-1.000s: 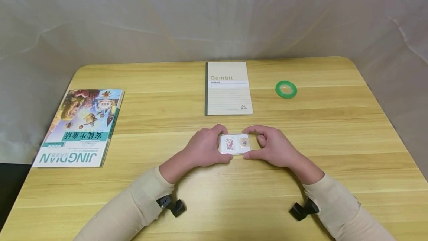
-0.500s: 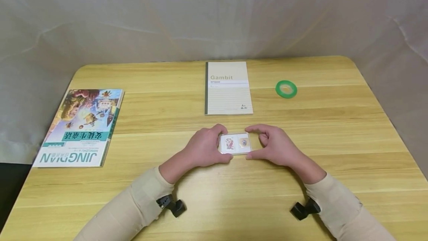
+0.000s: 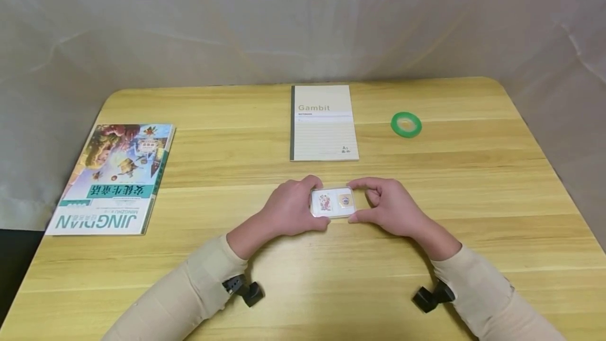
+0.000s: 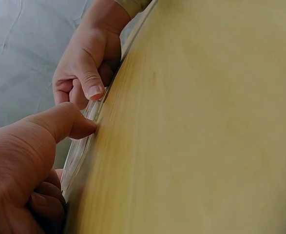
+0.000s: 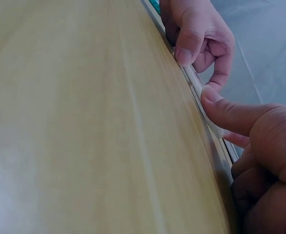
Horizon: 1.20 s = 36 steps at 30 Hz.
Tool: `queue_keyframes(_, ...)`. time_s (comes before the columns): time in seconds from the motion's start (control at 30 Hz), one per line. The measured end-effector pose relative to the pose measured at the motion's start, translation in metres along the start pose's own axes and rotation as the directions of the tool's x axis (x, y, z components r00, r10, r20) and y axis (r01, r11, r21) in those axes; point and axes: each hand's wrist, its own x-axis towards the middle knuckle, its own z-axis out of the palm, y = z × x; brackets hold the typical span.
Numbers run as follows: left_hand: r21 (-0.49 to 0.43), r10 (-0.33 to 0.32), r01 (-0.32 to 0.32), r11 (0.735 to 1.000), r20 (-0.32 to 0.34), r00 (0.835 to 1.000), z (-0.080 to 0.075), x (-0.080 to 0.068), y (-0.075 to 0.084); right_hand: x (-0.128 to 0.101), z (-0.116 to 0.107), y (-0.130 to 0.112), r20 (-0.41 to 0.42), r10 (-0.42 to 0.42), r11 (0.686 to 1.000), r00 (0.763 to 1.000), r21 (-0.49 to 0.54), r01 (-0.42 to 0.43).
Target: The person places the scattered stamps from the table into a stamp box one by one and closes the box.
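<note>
A small clear plastic case (image 3: 332, 202) with a picture card and a round coin-like piece inside lies flat on the wooden table (image 3: 473, 193), near its middle. My left hand (image 3: 317, 202) pinches the case's left end between thumb and forefinger. My right hand (image 3: 353, 201) pinches the right end the same way. In the left wrist view the case's thin clear edge (image 4: 82, 146) shows between my left thumb (image 4: 65, 124) and the right hand (image 4: 84, 63). In the right wrist view the case's edge (image 5: 201, 85) runs from my right thumb (image 5: 230, 114) to the left hand (image 5: 196, 34).
A beige "Gambit" notebook (image 3: 323, 122) lies just beyond the hands. A green tape roll (image 3: 406, 124) sits at the back right. A colourful book (image 3: 113, 178) lies at the table's left edge. Pale cloth hangs behind the table.
</note>
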Motion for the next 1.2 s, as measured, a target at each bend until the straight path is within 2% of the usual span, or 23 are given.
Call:
queue_keyframes(0.53, -0.020, -0.009, 0.009, 1.000, -0.008, 1.000, 0.0011, -0.0022, -0.0015, 0.0010, -0.0007, 0.0011, -0.004, 0.062, 0.998, 0.998, -0.024, -0.062)
queue_keyframes(0.87, -0.036, -0.018, 0.018, 0.999, 0.003, 1.000, -0.0004, -0.0023, -0.0024, 0.0013, -0.0028, -0.0008, 0.017, 0.054, 0.998, 0.998, 0.025, -0.055)
queue_keyframes(1.2, -0.039, -0.011, 0.012, 0.999, 0.013, 1.000, -0.0014, -0.0024, -0.0028, 0.0013, -0.0025, 0.0012, 0.004, 0.050, 0.999, 0.999, 0.005, -0.050)
